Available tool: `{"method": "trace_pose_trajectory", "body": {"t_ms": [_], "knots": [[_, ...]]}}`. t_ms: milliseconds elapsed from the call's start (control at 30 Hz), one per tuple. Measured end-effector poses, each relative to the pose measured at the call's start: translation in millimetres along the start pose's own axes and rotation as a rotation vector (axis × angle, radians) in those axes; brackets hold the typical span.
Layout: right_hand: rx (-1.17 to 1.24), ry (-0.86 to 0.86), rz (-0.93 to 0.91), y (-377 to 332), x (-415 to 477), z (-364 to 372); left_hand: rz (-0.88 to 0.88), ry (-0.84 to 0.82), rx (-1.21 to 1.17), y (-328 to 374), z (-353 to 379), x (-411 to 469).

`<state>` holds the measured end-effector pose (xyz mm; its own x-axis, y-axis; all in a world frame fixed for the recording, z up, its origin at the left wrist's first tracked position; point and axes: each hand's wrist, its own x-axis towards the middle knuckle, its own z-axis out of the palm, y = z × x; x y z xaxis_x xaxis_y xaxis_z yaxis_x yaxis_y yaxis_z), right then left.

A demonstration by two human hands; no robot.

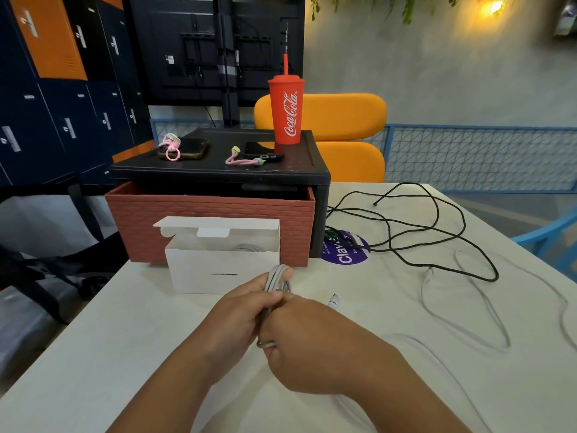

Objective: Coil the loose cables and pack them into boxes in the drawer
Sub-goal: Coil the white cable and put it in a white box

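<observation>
**Centre foreground:** white cable coil [278,279], several loops gathered into one bundle, gripped by both hands just above the table [125,339].

**Left hand** [240,314]: fingers curled round the upper part of the bundle, thumb laid across the strands.

**Right hand** [299,342]: closed over the lower part of the same bundle, with a short loop emerging beneath the knuckles.

**Just right of the hands:** white connector [334,300], flat on the table.

**Just beyond the hands:** open white box [218,273], upright on the table, lid flap tipped back, with a pale coil [246,246] partly visible inside.

**Directly behind the box:** brick-patterned drawer [212,210], pulled out from the black drawer unit [321,189]. Contents hidden from this angle.

**Right of the unit:** purple round sticker [345,253] on the tabletop, partly crossed by a loose black cable [421,226] sprawled in wide, irregular loops.

**Nearer and further right:** loose white cable [487,307], uncoiled, in long curves close to the table edge.

**On top of the unit:**
- Red Coca-Cola cup [286,110] with lid and straw, standing upright at the rear right.
- Two phones [190,148], lying flat and apart from each other.
- Pink wrist straps [240,160] beside the phones.

**Background:** orange chair [343,117] behind the unit, dark screen on a stand [218,51], and blue and orange lockers [62,89] at left.
</observation>
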<state>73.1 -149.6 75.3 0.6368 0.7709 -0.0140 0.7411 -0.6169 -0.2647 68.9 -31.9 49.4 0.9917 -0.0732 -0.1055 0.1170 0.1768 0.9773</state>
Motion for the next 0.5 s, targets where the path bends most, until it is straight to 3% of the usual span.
{"method": "trace_pose_trajectory", "body": {"t_ms": [500], "knots": [[0.108,0.039,0.049,10.3,0.5,-6.7,0.059,0.030,-0.107,2.0,-0.6,6.0]]}}
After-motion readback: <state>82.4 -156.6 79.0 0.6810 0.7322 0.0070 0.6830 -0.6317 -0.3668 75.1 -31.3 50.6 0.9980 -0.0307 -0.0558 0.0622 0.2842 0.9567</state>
